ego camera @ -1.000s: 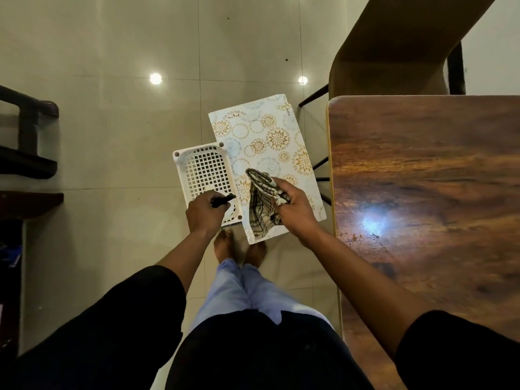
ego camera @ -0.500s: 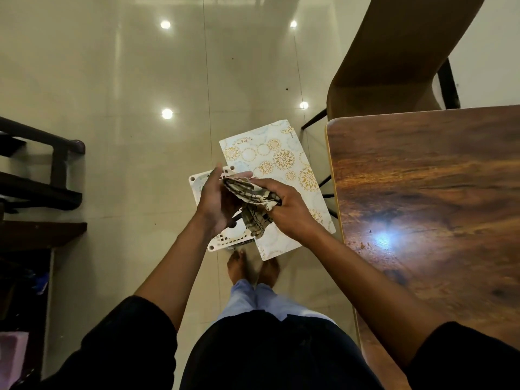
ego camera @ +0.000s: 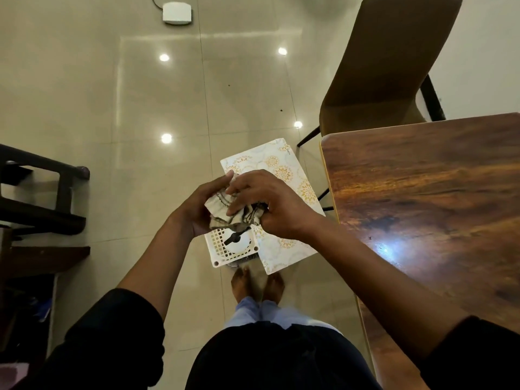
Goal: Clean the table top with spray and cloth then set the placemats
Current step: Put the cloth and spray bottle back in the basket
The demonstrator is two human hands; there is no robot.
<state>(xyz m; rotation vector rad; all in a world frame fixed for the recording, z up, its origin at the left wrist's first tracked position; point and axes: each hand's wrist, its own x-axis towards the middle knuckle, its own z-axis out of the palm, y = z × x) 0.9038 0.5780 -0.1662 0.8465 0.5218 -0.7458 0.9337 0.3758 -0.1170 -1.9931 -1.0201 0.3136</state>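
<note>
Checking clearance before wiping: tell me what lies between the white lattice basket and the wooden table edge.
The floral placemat, in the head view.

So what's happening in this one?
A person stands beside a wooden table, both hands bunching a striped cloth: the left hand cups it, the right hand pinches it from above. Below the hands, a white perforated basket with a spray bottle inside sits next to a patterned placemat. Nothing lies on the visible tabletop.
</note>
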